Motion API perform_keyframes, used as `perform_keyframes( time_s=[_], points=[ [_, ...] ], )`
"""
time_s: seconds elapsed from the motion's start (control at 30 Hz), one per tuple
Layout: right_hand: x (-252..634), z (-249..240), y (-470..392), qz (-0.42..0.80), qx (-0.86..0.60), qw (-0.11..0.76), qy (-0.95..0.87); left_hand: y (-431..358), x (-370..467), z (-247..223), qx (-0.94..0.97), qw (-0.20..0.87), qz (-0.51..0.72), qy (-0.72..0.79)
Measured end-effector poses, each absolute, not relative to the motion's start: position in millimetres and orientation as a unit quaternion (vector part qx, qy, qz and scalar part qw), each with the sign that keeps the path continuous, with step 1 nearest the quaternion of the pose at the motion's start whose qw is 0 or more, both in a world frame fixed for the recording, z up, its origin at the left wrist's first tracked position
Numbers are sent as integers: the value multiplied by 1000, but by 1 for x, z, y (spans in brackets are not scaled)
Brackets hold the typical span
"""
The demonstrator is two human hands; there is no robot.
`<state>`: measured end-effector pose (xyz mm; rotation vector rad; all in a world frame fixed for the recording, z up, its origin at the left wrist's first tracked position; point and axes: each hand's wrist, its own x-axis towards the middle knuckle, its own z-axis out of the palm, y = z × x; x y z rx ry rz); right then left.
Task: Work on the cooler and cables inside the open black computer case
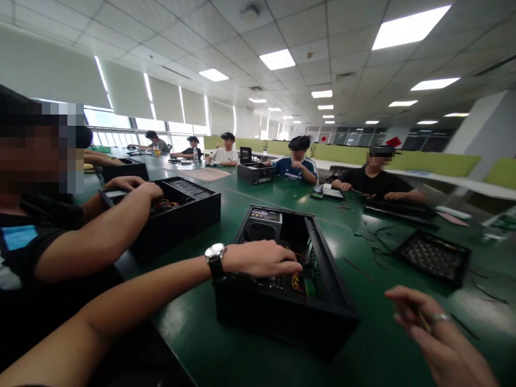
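My left hand (262, 259) rests open on this open PC case (282, 279); stiff, probably heavy, grab its rim. Right hand (435, 333) loosely pinches a small tool (423, 321).

Left hand (262, 259) rests inside the open computer case (290, 279); right hand (435, 336) hovers.

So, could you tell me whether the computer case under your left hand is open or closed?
Open: the computer case has no top, and the left hand reaches inside.
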<state>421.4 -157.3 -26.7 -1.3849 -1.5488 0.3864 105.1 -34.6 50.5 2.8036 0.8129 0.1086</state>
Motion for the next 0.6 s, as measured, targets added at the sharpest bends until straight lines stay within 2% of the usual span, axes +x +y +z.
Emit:
perform_keyframes(
  time_s=[0.1, 0.17, 0.27, 0.37, 0.43, 0.6],
  points=[
    [388, 31, -138, 116, -495, 381, -772, 1, 99, 45, 957, 38, -29, 285],
    [358, 49, -119, 88, -430, 283, -853, 27, 102, 26, 948, -23, -107, 298],
    [322, 49, -85, 41, -419, 77, -904, 49, 111, -6, 947, -112, -127, 274],
    [304, 36, -48, 29, -432, -107, -895, 54, 120, -19, 955, -140, -110, 237],
    [297, 28, -26, 35, -434, -158, -886, 57, 122, -15, 960, -137, -110, 217],
    [290, 6, 18, 20, -481, -199, -853, 66, 110, 11, 969, -126, -108, 185]
  ],
)
